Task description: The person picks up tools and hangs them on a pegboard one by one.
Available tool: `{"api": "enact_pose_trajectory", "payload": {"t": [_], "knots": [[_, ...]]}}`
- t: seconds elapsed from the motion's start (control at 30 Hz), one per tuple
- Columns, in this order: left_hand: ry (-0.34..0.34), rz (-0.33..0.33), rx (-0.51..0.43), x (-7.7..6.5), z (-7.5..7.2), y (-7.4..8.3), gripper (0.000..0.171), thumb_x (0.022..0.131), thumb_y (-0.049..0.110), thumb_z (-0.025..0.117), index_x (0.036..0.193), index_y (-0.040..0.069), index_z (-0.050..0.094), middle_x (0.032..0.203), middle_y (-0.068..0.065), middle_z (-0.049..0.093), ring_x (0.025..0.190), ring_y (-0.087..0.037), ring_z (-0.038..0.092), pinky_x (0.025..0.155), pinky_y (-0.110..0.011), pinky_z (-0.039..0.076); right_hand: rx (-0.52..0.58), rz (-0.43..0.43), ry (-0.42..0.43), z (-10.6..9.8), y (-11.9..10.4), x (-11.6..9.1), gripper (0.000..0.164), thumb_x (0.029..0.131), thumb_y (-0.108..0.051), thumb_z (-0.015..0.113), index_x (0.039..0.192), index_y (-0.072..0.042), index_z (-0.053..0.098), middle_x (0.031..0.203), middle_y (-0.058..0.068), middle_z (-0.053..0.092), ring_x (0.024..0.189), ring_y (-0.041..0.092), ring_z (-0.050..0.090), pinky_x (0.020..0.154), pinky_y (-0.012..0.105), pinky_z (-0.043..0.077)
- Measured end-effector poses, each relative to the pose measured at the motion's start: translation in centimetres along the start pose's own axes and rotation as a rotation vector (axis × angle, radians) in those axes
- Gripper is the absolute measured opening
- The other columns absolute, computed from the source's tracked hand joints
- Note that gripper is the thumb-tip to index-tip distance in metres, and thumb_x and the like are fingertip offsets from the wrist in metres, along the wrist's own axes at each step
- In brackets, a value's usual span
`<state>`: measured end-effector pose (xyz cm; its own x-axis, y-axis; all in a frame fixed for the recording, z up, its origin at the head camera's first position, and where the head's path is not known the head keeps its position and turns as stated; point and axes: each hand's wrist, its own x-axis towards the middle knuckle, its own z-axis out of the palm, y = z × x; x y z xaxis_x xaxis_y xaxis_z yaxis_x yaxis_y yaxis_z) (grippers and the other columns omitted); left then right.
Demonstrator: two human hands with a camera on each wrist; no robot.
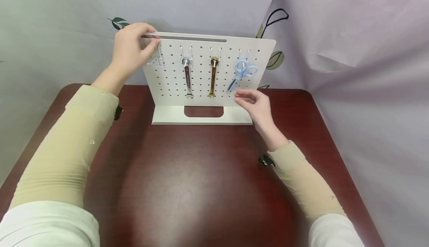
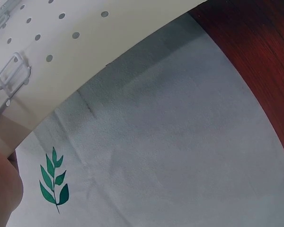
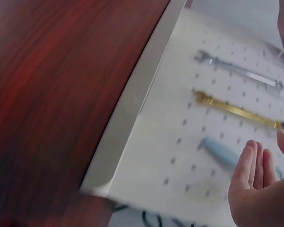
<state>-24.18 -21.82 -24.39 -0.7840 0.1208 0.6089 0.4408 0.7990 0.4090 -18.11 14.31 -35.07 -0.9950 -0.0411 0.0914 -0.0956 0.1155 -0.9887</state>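
A white pegboard stands upright at the back of the table. My left hand grips its upper left corner, thumb in front and fingers over the top edge by the slot. Beside that thumb is a wire hook with no tool on it. From the other hooks hang a silver wrench, a gold wrench and light blue scissors. Just below the scissors is my right hand, fingers loosely bent, thumb apart, nothing held. The right wrist view shows its fingers overlapping the scissors.
The board's white base rests on a dark red wooden table. Behind it hangs a pale cloth with leaf prints, which continues along the right side. The table's right edge slants away beyond my right arm.
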Motion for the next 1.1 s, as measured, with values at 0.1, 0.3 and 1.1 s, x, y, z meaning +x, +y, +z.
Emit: {"api": "enact_pose_trajectory", "payload": {"t": [0.1,0.3,1.1], "knots": [[0.002,0.003,-0.001,0.0,0.0,0.0,0.024,0.099,0.013,0.071,0.115,-0.005,0.073,0.121,-0.025,0.076,0.118,-0.045,0.067,0.108,-0.057,0.047,-0.038,0.022,0.013,-1.9,0.4,-0.3,0.035,0.095,-0.005,0.077,0.128,0.008,0.071,0.099,-0.014,0.076,0.091,-0.002,0.074,0.09,0.016,0.057],[-0.004,0.002,0.001,0.0,0.0,-0.1,0.025,0.099,0.014,0.07,0.115,-0.005,0.073,0.122,-0.025,0.075,0.12,-0.045,0.067,0.109,-0.057,0.047,-0.097,0.066,0.029,-5.7,1.6,-0.7,0.038,0.097,-0.006,0.075,0.131,0.01,0.068,0.098,-0.018,0.074,0.092,-0.003,0.074,0.088,0.012,0.057],[0.003,-0.003,0.001,0.0,0.0,-0.1,0.024,0.099,0.014,0.071,0.115,-0.004,0.074,0.123,-0.024,0.075,0.121,-0.044,0.067,0.11,-0.056,0.047,-0.449,0.214,-0.148,-11.9,6.7,0.1,0.041,0.096,-0.004,0.075,0.132,0.013,0.065,0.128,0.037,0.069,0.076,-0.018,0.065,0.076,0.004,0.052]]}}
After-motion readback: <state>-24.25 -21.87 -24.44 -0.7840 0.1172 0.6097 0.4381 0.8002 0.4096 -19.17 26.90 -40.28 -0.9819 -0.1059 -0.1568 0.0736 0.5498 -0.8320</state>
